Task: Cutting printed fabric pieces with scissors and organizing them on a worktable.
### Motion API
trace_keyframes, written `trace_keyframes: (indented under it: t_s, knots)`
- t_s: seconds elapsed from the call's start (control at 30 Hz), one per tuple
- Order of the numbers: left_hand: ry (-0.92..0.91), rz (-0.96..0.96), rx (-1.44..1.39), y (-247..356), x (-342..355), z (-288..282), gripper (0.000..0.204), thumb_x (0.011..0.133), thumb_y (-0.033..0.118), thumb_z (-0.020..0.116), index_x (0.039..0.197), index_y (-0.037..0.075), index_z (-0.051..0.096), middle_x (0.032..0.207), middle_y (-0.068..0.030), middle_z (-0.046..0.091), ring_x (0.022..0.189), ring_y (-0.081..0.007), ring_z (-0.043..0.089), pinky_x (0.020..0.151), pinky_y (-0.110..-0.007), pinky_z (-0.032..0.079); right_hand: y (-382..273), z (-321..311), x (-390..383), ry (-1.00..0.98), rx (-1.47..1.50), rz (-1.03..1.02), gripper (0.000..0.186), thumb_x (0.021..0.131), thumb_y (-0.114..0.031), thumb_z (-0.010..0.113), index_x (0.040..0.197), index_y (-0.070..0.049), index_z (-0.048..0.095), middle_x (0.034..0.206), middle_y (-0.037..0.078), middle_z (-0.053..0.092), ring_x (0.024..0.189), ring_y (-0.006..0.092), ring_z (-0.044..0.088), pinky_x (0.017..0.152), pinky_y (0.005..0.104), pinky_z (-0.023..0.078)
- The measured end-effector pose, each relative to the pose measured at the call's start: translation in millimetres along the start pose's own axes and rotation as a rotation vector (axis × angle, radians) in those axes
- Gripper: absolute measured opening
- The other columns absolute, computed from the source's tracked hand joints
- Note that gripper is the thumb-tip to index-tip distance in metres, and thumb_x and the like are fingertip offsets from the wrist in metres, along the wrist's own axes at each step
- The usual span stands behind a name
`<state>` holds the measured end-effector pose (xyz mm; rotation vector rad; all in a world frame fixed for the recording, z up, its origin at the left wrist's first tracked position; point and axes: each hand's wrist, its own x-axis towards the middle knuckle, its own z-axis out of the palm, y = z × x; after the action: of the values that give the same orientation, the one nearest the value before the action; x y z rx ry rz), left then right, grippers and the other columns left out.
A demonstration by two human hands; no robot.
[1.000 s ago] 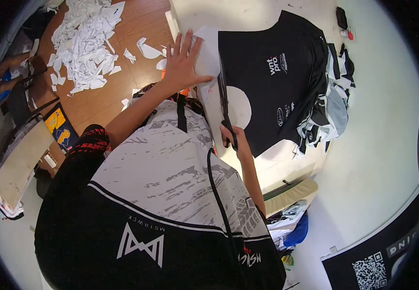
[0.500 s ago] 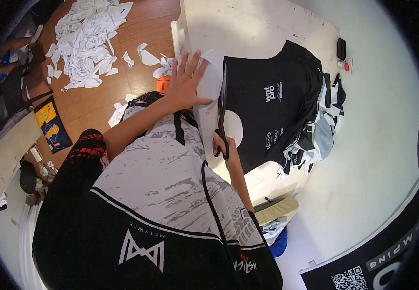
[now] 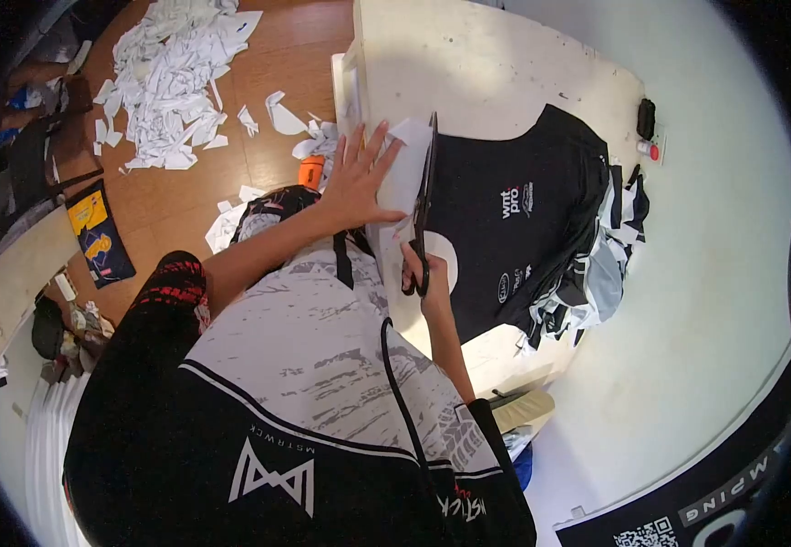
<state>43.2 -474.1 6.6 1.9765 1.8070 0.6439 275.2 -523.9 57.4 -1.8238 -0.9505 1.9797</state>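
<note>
A black printed shirt panel (image 3: 486,173) lies on the pale table, with a white fabric margin (image 3: 406,169) along its left edge. My left hand (image 3: 359,182) rests flat on that margin with its fingers spread. My right hand (image 3: 430,275) is closed round the handles of black-handled scissors (image 3: 428,173). Their blades point away from me along the border between white and black, and the tip reaches past the panel's far left corner. A rounded white area (image 3: 443,258) sits beside the right hand, at the panel's curved edge.
Black, white and grey fabric pieces (image 3: 603,273) are bunched at the table's right side. A black object (image 3: 646,118) and a small red-and-white item (image 3: 648,149) lie near its far right edge. White scraps (image 3: 172,87) heap on the brown floor, near an orange object (image 3: 310,171).
The scissors have advanced along the panel's edge, and their tip now shows beyond its far corner. My left hand stays flat on the white margin. The whole view has shifted slightly.
</note>
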Motion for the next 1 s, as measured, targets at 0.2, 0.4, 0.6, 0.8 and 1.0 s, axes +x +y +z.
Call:
trace_keyframes:
  t_s: [0.2,0.4,0.6,0.8,1.0]
  knots:
    - [0.059,0.043,-0.032,1,8,5,0.128,0.066,0.068,0.085,0.167,0.015,0.028,0.176,-0.0161,0.012,0.159,-0.0508,0.009,0.123,-0.072,0.014,-4,7,-14,0.050,0.009,-0.065,0.050,0.101,-0.038,0.073,0.065,-0.007,0.056,0.055,0.002,0.052,0.044,0.0123,0.050,0.046,0.0282,0.036]
    - [0.107,-0.069,-0.061,-12,10,-10,0.098,0.085,0.042,0.075,0.166,0.011,0.029,0.173,-0.0256,0.014,0.158,-0.0497,0.015,0.124,-0.067,0.018,30,9,-59,0.258,0.112,-0.093,0.047,0.096,-0.033,0.081,0.064,-0.006,0.058,0.052,0.001,0.053,0.041,0.0100,0.049,0.041,0.0281,0.032]
    - [0.116,0.298,-0.168,67,53,-1,0.068,0.090,0.030,0.076,0.150,0.008,0.053,0.161,-0.0241,0.039,0.149,-0.0448,0.036,0.121,-0.058,0.029,61,11,-95,0.434,0.273,-0.090,0.045,0.100,-0.032,0.075,0.068,-0.007,0.056,0.055,0.000,0.048,0.043,0.0121,0.048,0.042,0.0292,0.033]
    - [-0.293,0.692,-0.026,93,50,75,0.095,0.091,0.062,0.072,0.161,0.007,0.038,0.161,-0.0225,0.043,0.151,-0.0394,0.038,0.124,-0.054,0.027,133,-13,-124,0.596,0.799,-0.222,0.047,0.102,-0.031,0.072,0.066,-0.008,0.052,0.055,0.003,0.046,0.045,0.0148,0.044,0.045,0.0323,0.031]
    - [-0.047,0.062,0.403,-11,115,-12,0.111,0.088,0.083,0.055,0.167,0.010,0.027,0.170,-0.0200,0.032,0.159,-0.0389,0.025,0.127,-0.059,0.018,238,-42,-169,0.688,0.886,-0.243,0.052,0.101,-0.034,0.071,0.062,-0.012,0.046,0.052,0.002,0.044,0.042,0.0158,0.045,0.041,0.0324,0.032]
